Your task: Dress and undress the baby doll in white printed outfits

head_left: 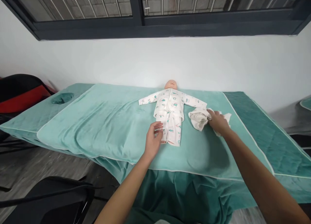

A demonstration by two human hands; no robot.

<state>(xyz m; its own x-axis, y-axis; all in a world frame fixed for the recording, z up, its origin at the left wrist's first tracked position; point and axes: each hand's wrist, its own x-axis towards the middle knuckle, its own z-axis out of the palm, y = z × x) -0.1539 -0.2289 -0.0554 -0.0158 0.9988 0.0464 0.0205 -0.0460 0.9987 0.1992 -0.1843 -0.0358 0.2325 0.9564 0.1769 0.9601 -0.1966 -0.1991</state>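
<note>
A baby doll (pixel 171 84) lies on its back on the bed, its head toward the wall and its arms spread. It wears a white printed long-sleeved top (pixel 169 102) and matching trousers (pixel 174 130). My left hand (pixel 154 138) is beside the doll's leg on the left, fingers apart and slightly curled, near or touching the trousers. To the right of the doll, my right hand (pixel 217 122) grips a crumpled white cloth (pixel 199 118) from above. Part of that cloth is hidden under the hand, and I cannot tell whether it is a garment.
A light green sheet (pixel 109 120) covers the darker green bed (pixel 272 127), which has a face hole (pixel 62 98) at the left. Behind it are a white wall and a dark-framed window (pixel 155 26). Black chairs (pixel 53 198) stand at the front left, with a red-and-black chair (pixel 23 94) farther back.
</note>
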